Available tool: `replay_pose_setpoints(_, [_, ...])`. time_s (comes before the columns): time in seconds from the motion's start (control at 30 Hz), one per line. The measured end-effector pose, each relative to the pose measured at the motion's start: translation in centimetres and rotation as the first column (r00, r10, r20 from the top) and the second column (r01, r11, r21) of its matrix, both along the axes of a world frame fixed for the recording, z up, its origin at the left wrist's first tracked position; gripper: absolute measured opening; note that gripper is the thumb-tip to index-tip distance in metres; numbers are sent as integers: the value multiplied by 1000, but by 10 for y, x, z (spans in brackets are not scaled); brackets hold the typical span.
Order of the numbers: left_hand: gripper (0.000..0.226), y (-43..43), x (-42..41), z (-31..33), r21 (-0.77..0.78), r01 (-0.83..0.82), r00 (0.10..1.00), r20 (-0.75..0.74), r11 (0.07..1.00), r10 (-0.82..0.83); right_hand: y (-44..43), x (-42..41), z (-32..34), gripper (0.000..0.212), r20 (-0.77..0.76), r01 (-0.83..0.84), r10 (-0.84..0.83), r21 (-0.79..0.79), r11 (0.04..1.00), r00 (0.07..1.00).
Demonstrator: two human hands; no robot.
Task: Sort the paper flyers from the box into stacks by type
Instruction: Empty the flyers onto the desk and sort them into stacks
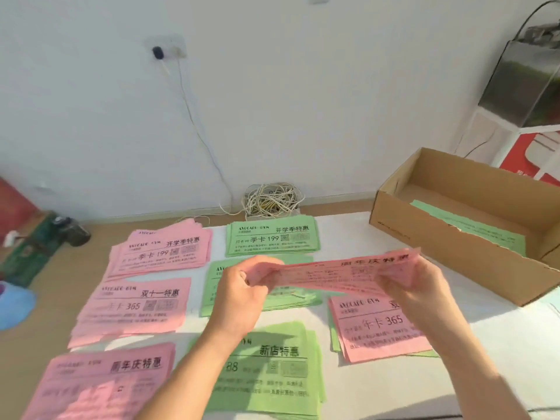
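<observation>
Both hands, one pink flyer (330, 272)
Our left hand (242, 287) and right hand (416, 287) pinch its ends between curled fingers (260, 263).

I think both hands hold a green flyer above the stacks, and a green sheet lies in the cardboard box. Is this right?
Not quite. In the head view the flyer that the left hand and right hand hold is pink, not green. A green sheet does lie in the cardboard box.

White sheet (348, 234) on tan floor (60, 274): pink stacks (133, 307), green stacks (272, 237), cardboard box (439, 247) far right.
</observation>
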State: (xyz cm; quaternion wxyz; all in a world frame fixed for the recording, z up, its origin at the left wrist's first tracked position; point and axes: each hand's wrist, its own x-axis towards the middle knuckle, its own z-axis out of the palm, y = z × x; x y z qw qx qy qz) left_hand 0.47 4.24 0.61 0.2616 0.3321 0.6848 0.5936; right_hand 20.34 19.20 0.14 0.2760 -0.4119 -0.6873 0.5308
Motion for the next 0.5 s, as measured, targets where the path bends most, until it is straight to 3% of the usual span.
replay_pose_setpoints(0.07, [44, -22, -22, 0, 6, -112, 993, 24, 994, 112, -12, -37, -5, 16, 71, -5, -5, 139, 990, 997])
replay_pose_setpoints(0.17, [38, -60, -52, -1, -16, -217, 976, -7, 976, 216, -34, -84, -18, 22, 46, -67, 59, 217, 974, 997])
replay_pose_setpoints(0.27, [40, -94, -84, -2, -49, -272, 962, -29, 961, 271, -56, -123, -20, 28, 50, -169, 162, 192, 967, 985])
replay_pose_setpoints(0.37, [44, -124, -127, -4, -83, -321, 946, -63, 943, 317, -76, -160, -16, 47, 140, -315, 289, 222, 923, 947])
replay_pose_setpoints(0.5, [28, -147, -185, -4, -114, -355, 935, -54, 928, 351, -101, -217, -14, 66, 216, -416, 377, 183, 891, 901])
